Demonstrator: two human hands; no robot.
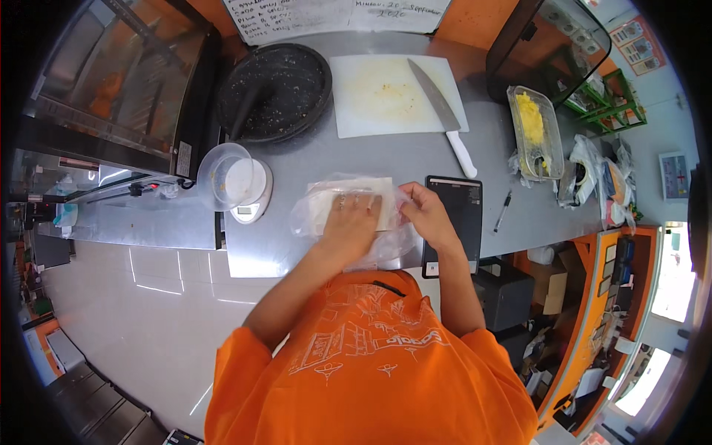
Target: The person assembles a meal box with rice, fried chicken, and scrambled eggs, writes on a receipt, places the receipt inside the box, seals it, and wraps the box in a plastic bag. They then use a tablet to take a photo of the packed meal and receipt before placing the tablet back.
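On the steel counter before me lies a clear plastic bag [303, 214] with a pale, flat, squarish stack [356, 184] inside or beneath the film; which of the two I cannot tell. My left hand [351, 225] rests palm down on the stack, its fingers together and partly behind the clear film. At the bag's right side my right hand [425, 214] pinches the plastic between thumb and fingers. Just right of the bag lies a black tablet-like device [453, 222], partly under my right forearm. A small white digital scale [250, 208] stands to the left, with a clear plastic bowl [214, 178] on it.
Behind the bag are a large black stone mortar [300, 89] with a pestle [247, 111], and a white cutting board [367, 111] bearing a kitchen knife [436, 97]. A pen [503, 211] and a clear container [552, 144] of yellow food lie right. A glass display cabinet [189, 111] stands left.
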